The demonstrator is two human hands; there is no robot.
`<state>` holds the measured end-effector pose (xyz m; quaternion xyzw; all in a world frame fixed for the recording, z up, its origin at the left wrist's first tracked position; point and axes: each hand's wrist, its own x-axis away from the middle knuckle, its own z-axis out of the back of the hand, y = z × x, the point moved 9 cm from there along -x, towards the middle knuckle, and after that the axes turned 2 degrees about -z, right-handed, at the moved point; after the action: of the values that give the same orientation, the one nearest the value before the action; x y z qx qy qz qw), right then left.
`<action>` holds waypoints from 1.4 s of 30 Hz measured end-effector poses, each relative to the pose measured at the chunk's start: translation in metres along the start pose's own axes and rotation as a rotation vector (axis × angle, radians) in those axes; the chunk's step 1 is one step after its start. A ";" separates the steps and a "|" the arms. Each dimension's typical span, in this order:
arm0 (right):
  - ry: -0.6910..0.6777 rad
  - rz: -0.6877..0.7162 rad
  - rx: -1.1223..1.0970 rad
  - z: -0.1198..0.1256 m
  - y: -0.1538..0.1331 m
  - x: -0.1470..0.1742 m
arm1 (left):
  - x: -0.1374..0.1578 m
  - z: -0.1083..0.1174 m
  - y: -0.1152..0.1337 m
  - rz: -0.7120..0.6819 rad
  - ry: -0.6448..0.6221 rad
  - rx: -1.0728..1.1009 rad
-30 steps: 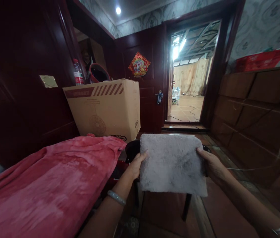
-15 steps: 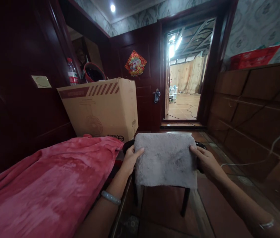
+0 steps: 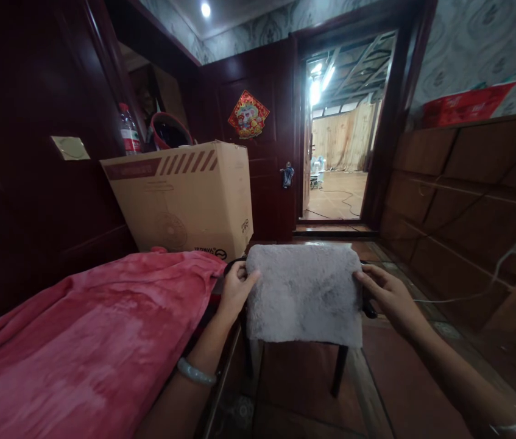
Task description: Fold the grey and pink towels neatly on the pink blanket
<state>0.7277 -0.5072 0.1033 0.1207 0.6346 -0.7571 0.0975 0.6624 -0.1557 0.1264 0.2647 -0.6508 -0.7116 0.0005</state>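
Note:
A grey plush seat cushion (image 3: 303,296) lies on a dark chair (image 3: 339,371), whose legs show beneath it and whose black armrests partly show at the sides. My left hand (image 3: 236,289) pinches the cushion's left edge, thumb on top and fingers curled at the side. At the right edge, my right hand (image 3: 386,296) has its thumb tip against the plush and its fingers bent close beside it. The undersides of both grips are hidden.
A pink blanket (image 3: 102,341) covers something on the left. Behind it stands a large cardboard box (image 3: 180,201) with a bottle (image 3: 130,131) near its top. Brown boxes (image 3: 477,189) line the right wall, a white cable (image 3: 499,268) in front. Beyond is an open doorway (image 3: 337,140).
My right hand has shifted slightly outward, with its fingers now drawn out beside the cushion's edge. My left fingers have curled more visibly. The cushion stays in place on the chair.

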 end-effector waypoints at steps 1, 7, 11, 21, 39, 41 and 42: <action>0.014 0.011 0.007 0.004 0.001 0.000 | 0.000 0.002 0.002 -0.026 0.004 -0.023; 0.021 0.210 0.246 0.009 -0.017 0.013 | 0.007 0.006 0.019 -0.168 0.009 -0.377; 0.168 0.604 0.677 -0.006 -0.061 0.033 | 0.018 -0.023 0.055 -0.459 -0.106 -0.665; -0.144 0.961 1.105 -0.093 -0.093 0.011 | -0.008 -0.086 0.065 -0.572 -0.457 -0.907; -0.258 1.033 1.190 -0.082 -0.073 -0.013 | -0.041 -0.091 0.042 -0.551 -0.623 -1.127; -0.244 1.039 1.192 -0.082 -0.074 -0.013 | -0.041 -0.092 0.044 -0.544 -0.637 -1.119; -0.239 1.039 1.196 -0.082 -0.075 -0.012 | -0.040 -0.092 0.046 -0.543 -0.643 -1.104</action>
<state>0.7217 -0.4134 0.1643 0.3507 -0.0308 -0.8346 0.4236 0.7159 -0.2342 0.1825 0.1551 -0.0722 -0.9566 -0.2358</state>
